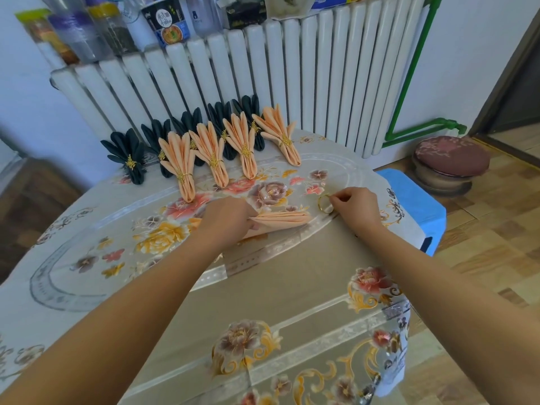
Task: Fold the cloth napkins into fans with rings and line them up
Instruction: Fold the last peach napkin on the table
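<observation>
Peach pleated napkin (280, 219) in left hand (228, 219) | right hand (355, 207) pinches gold ring (323, 203)

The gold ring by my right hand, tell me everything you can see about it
The gold ring is a thin, shiny, metal-looking band, plain as far as can be seen, with no napkin through it yet. It stands tilted on edge over the flowered tablecloth, pinched at its right side by the right hand. Its open hoop faces the tip of the pleated peach napkin which the left hand holds down; ring and napkin look just apart.
</observation>
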Demonstrator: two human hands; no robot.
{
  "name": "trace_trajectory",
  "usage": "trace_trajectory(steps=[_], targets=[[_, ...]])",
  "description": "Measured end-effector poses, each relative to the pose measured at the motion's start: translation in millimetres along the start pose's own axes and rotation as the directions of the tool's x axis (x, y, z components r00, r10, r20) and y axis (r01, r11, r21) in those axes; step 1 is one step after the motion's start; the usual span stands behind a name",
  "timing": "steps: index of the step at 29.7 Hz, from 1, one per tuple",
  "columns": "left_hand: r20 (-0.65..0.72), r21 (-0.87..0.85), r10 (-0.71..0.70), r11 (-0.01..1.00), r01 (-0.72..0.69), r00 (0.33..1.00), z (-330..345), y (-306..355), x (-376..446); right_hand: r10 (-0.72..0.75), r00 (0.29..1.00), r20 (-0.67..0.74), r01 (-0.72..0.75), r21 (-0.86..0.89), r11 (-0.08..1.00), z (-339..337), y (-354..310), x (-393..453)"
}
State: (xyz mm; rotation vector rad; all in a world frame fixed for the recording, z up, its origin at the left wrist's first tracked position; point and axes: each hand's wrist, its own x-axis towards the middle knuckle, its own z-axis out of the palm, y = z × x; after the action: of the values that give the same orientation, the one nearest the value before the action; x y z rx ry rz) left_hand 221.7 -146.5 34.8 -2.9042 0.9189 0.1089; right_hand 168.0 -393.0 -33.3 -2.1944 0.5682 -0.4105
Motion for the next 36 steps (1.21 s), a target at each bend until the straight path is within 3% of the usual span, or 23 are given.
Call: trace_trajectory(steps=[7,15,22,28,36], targets=[[-0.011,0.026,-0.020,0.999,0.020,1.000,-4,-15,-44,-0.171,0.975,0.145,0.172,0.007,0.985,-7,-9,-57],[0.040,0.051,-0.058,0.997,0.056,0.998,0,-30,-96,-0.321,0.888,0.328,0.345,-0.016,0.938,-11,-16,-103],[0.041,0.014,-0.059,0.998,0.059,0.997,5,-32,-116,-0.344,0.870,0.354,0.376,-0.025,0.926,-21,-14,-118],[0.024,0.001,-0.023,1.000,0.023,0.999,2,-31,-129,-0.276,0.809,0.520,0.376,-0.097,0.921,-24,-19,-127],[0.033,-0.019,-0.032,0.999,0.032,0.999,-3,-29,-137,-0.291,0.835,0.467,0.408,-0.171,0.897,-15,-28,-131]])
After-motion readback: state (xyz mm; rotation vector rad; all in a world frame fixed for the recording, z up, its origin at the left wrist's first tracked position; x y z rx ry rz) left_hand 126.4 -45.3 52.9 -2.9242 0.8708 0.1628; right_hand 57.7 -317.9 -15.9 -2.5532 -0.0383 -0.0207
